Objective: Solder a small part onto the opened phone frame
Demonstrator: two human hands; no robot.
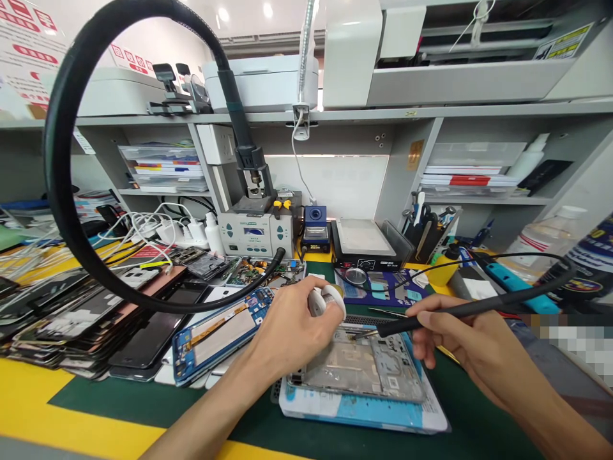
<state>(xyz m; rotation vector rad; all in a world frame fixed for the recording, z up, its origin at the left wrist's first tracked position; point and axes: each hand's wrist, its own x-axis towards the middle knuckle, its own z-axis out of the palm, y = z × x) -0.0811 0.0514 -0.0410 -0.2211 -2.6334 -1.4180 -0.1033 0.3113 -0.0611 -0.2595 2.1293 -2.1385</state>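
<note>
Green-and-yellow work surface [143, 399], grey shelving [407, 182] behind. Far left, phone stack [100, 306], partly blocked by looped black hose [60, 160]. Left hand [301, 326]: fingers curled round white spool [330, 303], over phone frame [345, 367] on blue-white box [364, 412], hiding part of it. Right hand [460, 332]: bent fingers gripping black soldering pen [431, 317]; tip contact unclear. Dark bottle [587, 252] cut off, right edge.

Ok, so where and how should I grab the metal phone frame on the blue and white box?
Probably by the thin rim at the near right corner of the metal phone frame, coming from your own side. It lies flat on the box, so pinch the edge. The soldering iron points its tip at the far part, so stay clear there.
</note>
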